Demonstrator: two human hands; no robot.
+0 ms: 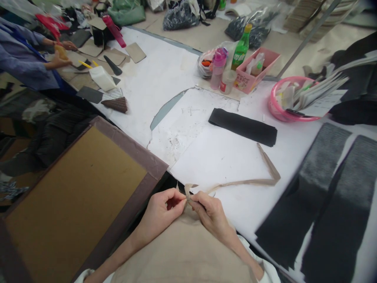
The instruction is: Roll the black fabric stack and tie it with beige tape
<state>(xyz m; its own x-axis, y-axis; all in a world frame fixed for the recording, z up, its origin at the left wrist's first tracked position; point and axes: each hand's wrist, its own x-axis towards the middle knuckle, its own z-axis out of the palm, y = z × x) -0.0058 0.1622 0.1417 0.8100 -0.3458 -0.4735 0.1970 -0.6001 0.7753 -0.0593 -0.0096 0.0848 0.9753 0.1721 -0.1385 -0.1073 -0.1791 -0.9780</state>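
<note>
My left hand [165, 208] and my right hand [212, 212] are close together at the front of my body. Both pinch a beige cloth strip [187, 191], gathered into a small bunch or knot between the fingertips. Below them a beige apron [188, 251] covers my front. A long beige strip [250, 182] runs from near my right hand across the white tabletop and bends upward at its right end. Whether it is one piece with the bunched strip, I cannot tell. A folded black fabric band [243, 126] lies beyond it.
On the right lie black fabric panels [306, 196] and a pink basket [282, 114]. A pink box [256, 74], a green bottle [242, 47] and a pink bottle [218, 67] stand at the back. To the left is a brown-edged board [76, 188]. A co-worker's hands [61, 55] hold something yellowish.
</note>
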